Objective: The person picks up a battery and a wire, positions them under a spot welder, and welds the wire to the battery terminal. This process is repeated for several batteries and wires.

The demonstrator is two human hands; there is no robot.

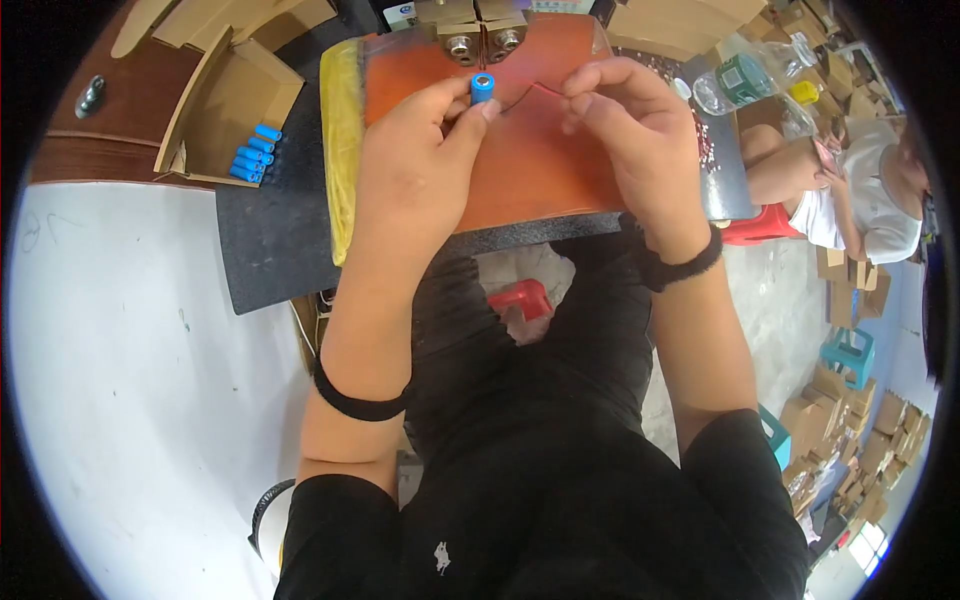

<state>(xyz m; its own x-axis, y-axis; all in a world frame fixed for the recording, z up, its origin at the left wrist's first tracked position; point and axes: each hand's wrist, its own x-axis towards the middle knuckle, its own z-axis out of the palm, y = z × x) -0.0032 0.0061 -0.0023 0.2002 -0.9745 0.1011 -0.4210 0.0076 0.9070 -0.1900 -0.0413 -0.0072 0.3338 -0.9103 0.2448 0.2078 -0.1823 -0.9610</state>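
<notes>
My left hand [425,145] is closed on a blue cylindrical battery cell [483,88], its round end facing up between thumb and fingers. Off to the right, my right hand [640,125] pinches a thin dark red and black wire [535,90]. The wire bends across the gap toward the battery; whether it touches the cell I cannot tell. Both hands are above an orange-brown work mat [530,180]. Just beyond the battery stands a machine with two round metal knobs [460,47].
On the left, an open cardboard box [200,120] has several blue battery cells [250,158] at its near edge. A yellow plastic-wrapped strip [342,150] borders the mat. To the right are a clear plastic bottle [735,83] and a seated person [880,190] in white.
</notes>
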